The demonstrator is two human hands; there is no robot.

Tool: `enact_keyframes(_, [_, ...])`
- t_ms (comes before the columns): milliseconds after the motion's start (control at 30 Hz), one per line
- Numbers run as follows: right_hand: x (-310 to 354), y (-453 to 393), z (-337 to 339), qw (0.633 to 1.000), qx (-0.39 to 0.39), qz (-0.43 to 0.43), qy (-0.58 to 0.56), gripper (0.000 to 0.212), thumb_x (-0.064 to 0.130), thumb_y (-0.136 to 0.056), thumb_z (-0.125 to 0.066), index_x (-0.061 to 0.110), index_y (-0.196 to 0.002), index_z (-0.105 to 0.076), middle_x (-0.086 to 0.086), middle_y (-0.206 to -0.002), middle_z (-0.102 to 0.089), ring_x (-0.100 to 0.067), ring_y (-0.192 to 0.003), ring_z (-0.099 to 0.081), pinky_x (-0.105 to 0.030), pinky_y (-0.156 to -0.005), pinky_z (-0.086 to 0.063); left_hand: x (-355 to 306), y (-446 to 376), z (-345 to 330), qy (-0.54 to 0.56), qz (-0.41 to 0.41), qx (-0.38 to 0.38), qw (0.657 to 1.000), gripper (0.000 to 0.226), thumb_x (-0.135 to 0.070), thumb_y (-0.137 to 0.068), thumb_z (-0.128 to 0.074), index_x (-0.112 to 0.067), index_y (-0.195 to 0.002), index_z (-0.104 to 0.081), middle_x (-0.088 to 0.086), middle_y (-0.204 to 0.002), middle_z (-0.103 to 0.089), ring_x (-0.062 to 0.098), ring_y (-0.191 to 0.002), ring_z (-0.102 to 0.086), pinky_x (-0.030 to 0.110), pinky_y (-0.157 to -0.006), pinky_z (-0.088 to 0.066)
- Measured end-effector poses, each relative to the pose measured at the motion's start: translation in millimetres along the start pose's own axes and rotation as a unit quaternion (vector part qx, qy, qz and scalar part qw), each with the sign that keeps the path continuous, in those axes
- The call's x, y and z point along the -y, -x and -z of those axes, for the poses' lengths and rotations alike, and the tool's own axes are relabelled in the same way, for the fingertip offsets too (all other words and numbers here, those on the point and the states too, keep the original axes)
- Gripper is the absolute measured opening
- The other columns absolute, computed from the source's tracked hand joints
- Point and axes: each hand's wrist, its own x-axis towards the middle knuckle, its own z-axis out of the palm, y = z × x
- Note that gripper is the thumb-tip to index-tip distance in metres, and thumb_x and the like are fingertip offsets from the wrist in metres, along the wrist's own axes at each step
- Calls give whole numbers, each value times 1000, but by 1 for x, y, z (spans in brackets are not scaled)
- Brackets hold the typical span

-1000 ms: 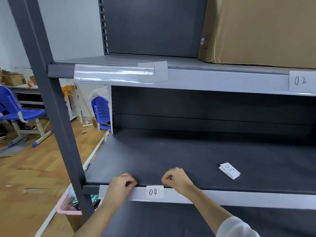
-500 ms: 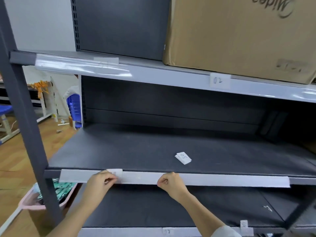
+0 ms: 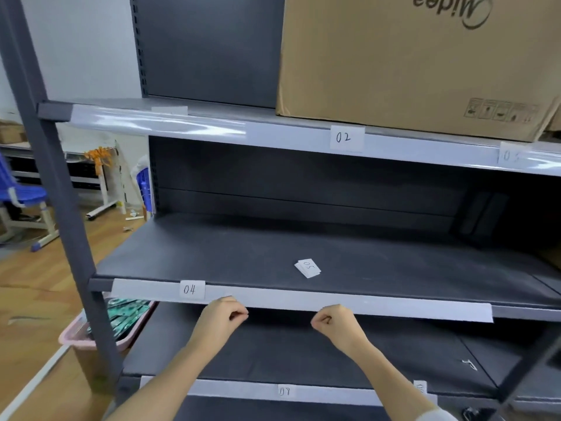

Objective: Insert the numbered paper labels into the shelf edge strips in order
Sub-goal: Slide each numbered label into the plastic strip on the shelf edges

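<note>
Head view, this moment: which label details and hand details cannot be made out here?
- Label at the top strip's left: number lost in the glare on the plastic cover.
- Label right of 02: second digit blurred by glare.
- Small stack of labels: only the top one, 05, reads; those beneath are covered.
- Bottom-strip label at the right: too small and blurred to read.
- Left hand and right hand: curled; whether they pinch anything is hidden.
</note>
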Motion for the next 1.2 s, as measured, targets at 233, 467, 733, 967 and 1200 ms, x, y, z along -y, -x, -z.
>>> enact_keyframes(233, [-2, -33, 10, 999, -24, -20, 21, 17, -2, -75, -46, -17, -78, -54, -33, -82, -51, -13, -69, -32, -24, -55, -24, 5, -37, -18, 0, -17, 18, 1000, 14, -4, -80, -61, -10, -72, -71, -12, -69, -55, -2, -64, -52, 5, -61, -37])
enact_keyframes(467, [-8, -72, 22, 998, -36, -49, -1, 22, 4, -81, -46, -10, -73, -61, -14, -59, -52, -6, -53, -33, -16, -46, -25, 13, -66, -44, -27, -46, 25, 998, 12, -4, -81, -62, -10, -82, -72, -13, -75, -57, 5, -75, -52, 11, -64, -38])
enact_keyframes(733, [-20, -149, 29, 997, -57, -54, -10, 30, 15, -85, -58, -15, -90, -60, -34, -81, -55, -23, -62, -35, -24, -58, -28, 11, -94, -63, -50, -56, -4, 997, 12, -8, -69, -76, -13, -79, -74, -13, -69, -52, 7, -82, -42, 11, -73, -33])
enact_keyframes(967, [-17, -180, 27, 989, -7, -126, 71, 53, 25, -83, -62, 13, -48, -25, 0, -50, -31, -15, -43, -26, -25, -42, -19, 21, -98, -68, -5, -14, 63, 998, 3, -13, -75, -71, -14, -77, -73, -42, -82, -52, -17, -84, -44, 4, -69, -36])
enact_keyframes(1200, [-14, -186, 26, 983, 14, -160, 83, 32, 31, -77, -67, 11, -63, -46, 3, -62, -47, -21, -69, -51, -23, -43, -30, 28, -99, -74, 41, -4, 56, 998, 6, -8, -71, -74, -13, -72, -73, -46, -80, -50, -16, -81, -47, 2, -67, -37])
